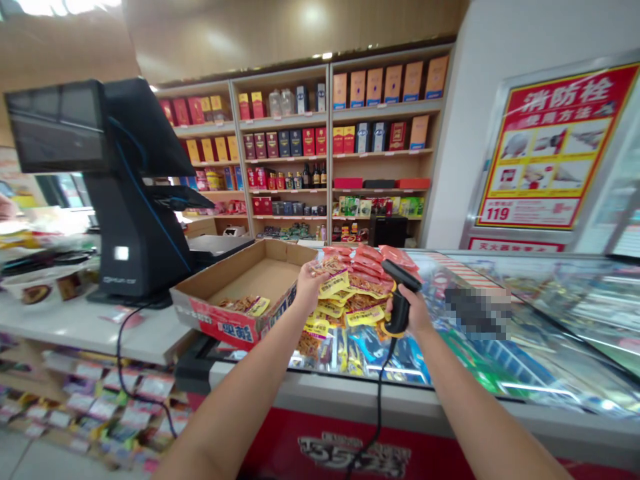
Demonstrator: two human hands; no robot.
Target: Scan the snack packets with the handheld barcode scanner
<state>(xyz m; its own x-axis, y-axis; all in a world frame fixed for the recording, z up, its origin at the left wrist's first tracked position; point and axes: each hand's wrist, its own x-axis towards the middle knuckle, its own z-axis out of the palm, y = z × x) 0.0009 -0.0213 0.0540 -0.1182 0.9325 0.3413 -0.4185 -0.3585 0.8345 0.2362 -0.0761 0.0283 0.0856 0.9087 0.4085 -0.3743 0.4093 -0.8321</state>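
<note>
My right hand [413,307] is closed round the grip of a black barcode scanner [399,303], whose cord hangs down in front of the freezer. Fingers bent, my left hand [309,280] grips a snack packet [330,268] at the left side of a pile. Yellow-labelled snack packets [367,315] and pink-red packets [369,255] are heaped on the glass lid between and beyond my hands. Left of my left hand stands an open cardboard box [213,321] with a few of the yellow-labelled packets [245,305] at its bottom.
A chest freezer [320,387] with a glass top stretches to the right, goods visible inside. On the counter [145,340] at left stands a black cash register [135,200], with a looping cable [120,360]. Shelves [290,160] of boxes and bottles line the back wall.
</note>
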